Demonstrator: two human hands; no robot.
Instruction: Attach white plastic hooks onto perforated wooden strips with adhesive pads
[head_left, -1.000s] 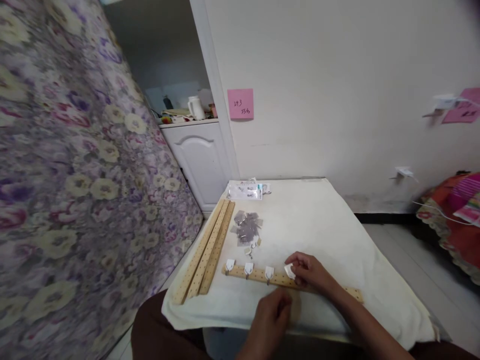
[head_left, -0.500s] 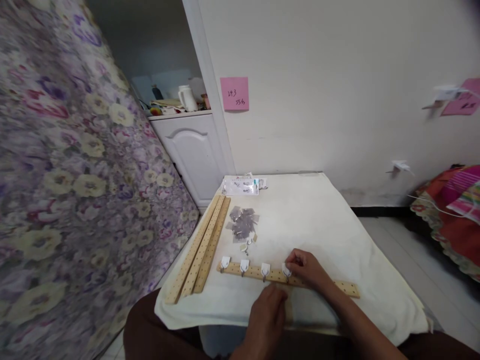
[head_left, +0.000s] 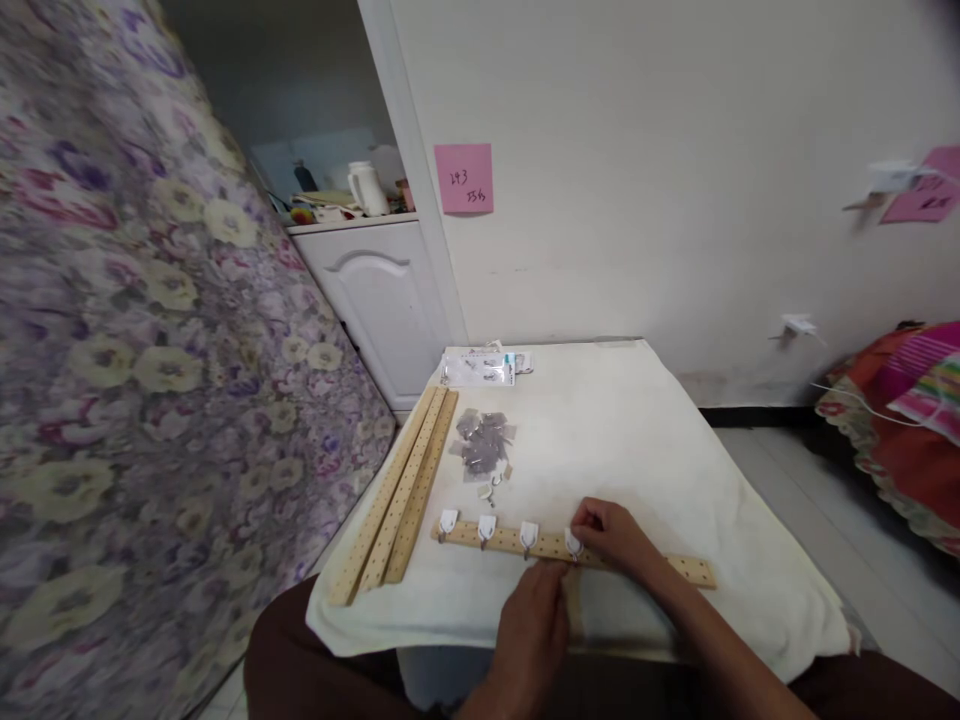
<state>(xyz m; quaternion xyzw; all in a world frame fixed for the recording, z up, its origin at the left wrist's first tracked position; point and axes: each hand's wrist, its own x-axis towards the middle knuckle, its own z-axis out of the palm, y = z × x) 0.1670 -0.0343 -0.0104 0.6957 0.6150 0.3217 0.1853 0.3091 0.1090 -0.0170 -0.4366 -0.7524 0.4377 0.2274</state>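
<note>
Pinching the right edge of a white hook (head_left: 573, 541), the right hand (head_left: 609, 530) has its fingers closed there, and the hook sits on a perforated wooden strip (head_left: 508, 539) along the near part of the desk (head_left: 600, 425)! Just nearer, here's the left hand (head_left: 534, 610), fingers curled at the strip's near edge, perhaps steadying the wood; whether it grips anything, I cannot tell. Left along the strip, three more hooks (head_left: 529, 535) stand in a spaced row, their metal ends all facing the near side, probably so they line up alike. Beyond them lie small loose pieces (head_left: 486, 491), apart from the strip but near it, likely for easy reach. Farther still, a heap of grey packets (head_left: 484, 445), apparently small plastic bags, contents too small to make out! Over left, long perforated boards (head_left: 401, 490) lie side by side, perhaps set there to leave working room. At the far left corner, a clear package (head_left: 478, 369) shows little hook shapes, printed or real, hard to say. And out past the desk, a white jug (head_left: 367, 187) stands on a shelf, its inside hidden.
</note>
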